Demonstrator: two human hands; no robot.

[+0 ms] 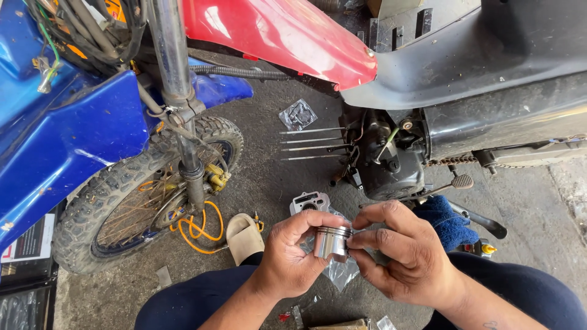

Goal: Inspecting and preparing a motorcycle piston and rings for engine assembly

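You are pinching the small shiny metal piston [332, 242] between your left hand [292, 256] and right hand [400, 250], above your knees. Its rings could be snagging; slipping fingers would be dropping it onto the gritty concrete floor [269, 183].

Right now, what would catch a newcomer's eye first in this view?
At bottom centre, the left hand and right hand together hold a shiny metal piston over the concrete floor. Above them the engine sits stripped, four long studs sticking out bare toward the left under a red fender. On the left, a blue motorcycle's knobby front wheel fills the corner.
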